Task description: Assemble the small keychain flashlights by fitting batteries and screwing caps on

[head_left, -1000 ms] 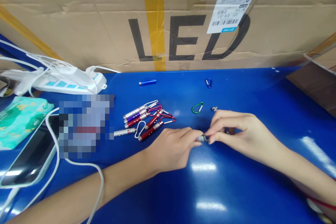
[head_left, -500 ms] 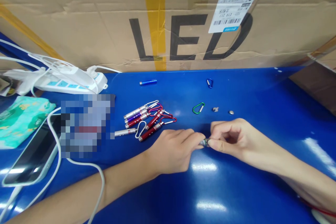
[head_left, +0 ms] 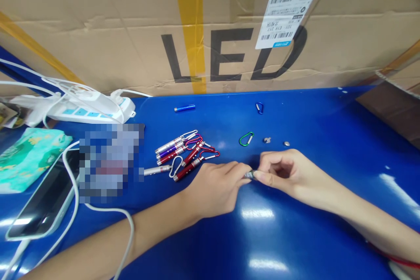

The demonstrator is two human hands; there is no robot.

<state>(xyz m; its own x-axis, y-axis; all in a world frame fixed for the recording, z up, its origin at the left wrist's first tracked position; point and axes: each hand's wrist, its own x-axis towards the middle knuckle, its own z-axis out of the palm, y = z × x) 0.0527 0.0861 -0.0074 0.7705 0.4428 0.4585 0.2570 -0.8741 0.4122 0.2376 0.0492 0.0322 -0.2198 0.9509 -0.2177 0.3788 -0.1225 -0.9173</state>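
Brown cardboard [head_left: 131,43] printed with a big black LED spans the top of the frame, and below it stretches a glossy blue table [head_left: 328,236]. Right of centre, I have both hands meeting over one small piece [head_left: 250,175], held just above or on the surface; I can't tell which from this angle. On the left hand [head_left: 216,188], thumb and fingers are closed around the piece's left part, hiding much of it. On the right hand [head_left: 285,173], thumb and forefinger are pinched together on its right end, the other fingers curled in.

Counting the rest from my seat: six slim tubes lie bunched at the centre of the frame, three red tubes [head_left: 188,169], two silver tubes [head_left: 157,170] and one purple tube [head_left: 170,150], with looped clips at their ends. One blue tube [head_left: 185,108] lies above them, apart. Right of centre I get two loose clips, a green clip [head_left: 250,139] and a blue clip [head_left: 257,106] higher up. Two metal bits [head_left: 267,140] sit just beyond the right hand. At the left edge: one phone [head_left: 39,197], one green packet [head_left: 33,157] and one white power strip [head_left: 85,113].
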